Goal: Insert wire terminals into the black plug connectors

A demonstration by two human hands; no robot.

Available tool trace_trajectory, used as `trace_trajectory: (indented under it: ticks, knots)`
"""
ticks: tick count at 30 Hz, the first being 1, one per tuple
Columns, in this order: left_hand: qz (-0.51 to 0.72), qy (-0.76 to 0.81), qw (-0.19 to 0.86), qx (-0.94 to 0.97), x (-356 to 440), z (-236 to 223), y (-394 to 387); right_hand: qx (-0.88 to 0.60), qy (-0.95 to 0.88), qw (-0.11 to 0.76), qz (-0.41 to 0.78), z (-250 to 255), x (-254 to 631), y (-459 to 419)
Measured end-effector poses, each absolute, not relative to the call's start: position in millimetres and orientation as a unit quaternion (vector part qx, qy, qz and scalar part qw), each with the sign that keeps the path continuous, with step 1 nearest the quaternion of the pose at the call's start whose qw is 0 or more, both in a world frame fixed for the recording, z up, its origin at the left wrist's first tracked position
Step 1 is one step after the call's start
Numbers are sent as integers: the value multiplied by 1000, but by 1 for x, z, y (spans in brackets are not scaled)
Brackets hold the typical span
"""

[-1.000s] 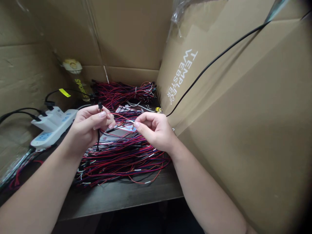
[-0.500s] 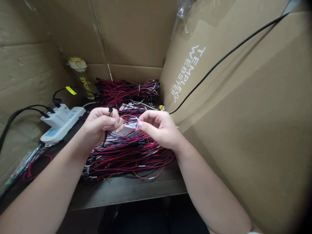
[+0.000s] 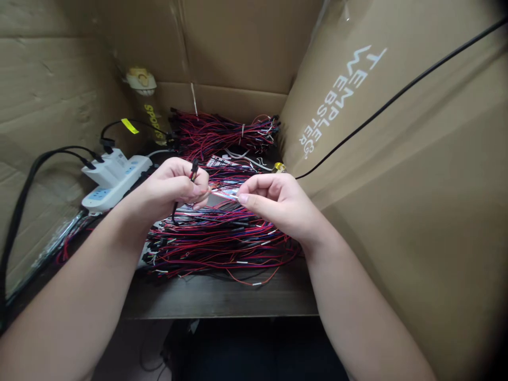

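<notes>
My left hand is closed around a wire harness, and a black connector sticks up above its fingers. A dark wire end hangs down below that hand. Thin orange and white wires run from it toward my right hand. The right thumb and index finger are pinched at the wires' far end; the exact tip is too small to make out. Beneath both hands lies a wide pile of red, black and blue wires, some with white sleeves.
Behind the pile is a tied wire bundle. A white power strip with plugs stands at left, near a bottle. Cardboard walls enclose the table, and a black cable crosses the right one.
The wire between my hands was arched and now runs straighter. Both hands stay closed. The whole view has shifted, so the surroundings sit further right and a little higher in the picture.
</notes>
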State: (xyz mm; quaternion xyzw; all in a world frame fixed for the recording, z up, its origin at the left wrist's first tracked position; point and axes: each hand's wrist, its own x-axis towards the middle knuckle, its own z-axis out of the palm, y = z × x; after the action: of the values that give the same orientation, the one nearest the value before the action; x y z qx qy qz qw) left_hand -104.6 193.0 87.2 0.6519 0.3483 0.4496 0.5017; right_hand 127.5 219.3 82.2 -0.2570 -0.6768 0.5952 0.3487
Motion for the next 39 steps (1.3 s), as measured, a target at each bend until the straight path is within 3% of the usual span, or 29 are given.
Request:
trace_trajectory:
  ticks: [13, 21, 39]
  knots:
    - [415, 386, 448, 691, -85, 78, 190, -234, -707, 364, 560, 76, 118, 216]
    - [452, 321, 487, 675, -95, 71, 195, -231, -698, 385, 558, 81, 120, 212]
    - [476, 319, 468, 673, -98, 67, 192, -221, -653, 429, 583, 83, 119, 202]
